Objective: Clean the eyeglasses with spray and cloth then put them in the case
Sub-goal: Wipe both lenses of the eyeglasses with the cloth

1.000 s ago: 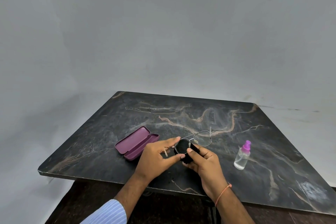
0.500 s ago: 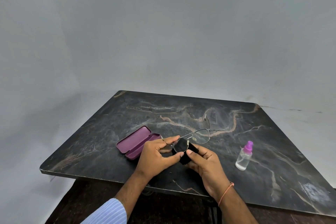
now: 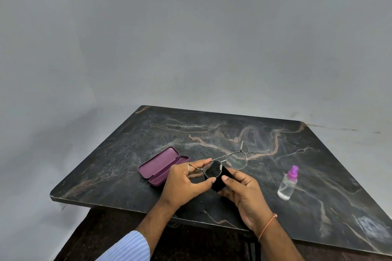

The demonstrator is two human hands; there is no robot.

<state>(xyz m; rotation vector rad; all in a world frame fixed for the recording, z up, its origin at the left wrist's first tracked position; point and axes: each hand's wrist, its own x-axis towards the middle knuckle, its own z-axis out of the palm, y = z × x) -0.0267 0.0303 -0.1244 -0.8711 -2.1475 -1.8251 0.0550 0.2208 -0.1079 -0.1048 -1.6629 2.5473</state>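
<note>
Thin metal-framed eyeglasses [image 3: 228, 162] held above tabletop's near edge, rim pinched by left hand [image 3: 186, 182]. Black cloth [image 3: 218, 178] pressed on 1 lens by right hand [image 3: 244, 193]. Wiping judged underway; open purple case [image 3: 162, 165] unfilled.

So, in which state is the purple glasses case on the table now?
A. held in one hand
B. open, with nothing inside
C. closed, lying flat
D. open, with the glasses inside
B: the purple case lies open on the table, both halves bare, while the eyeglasses are up in the hands.
</note>
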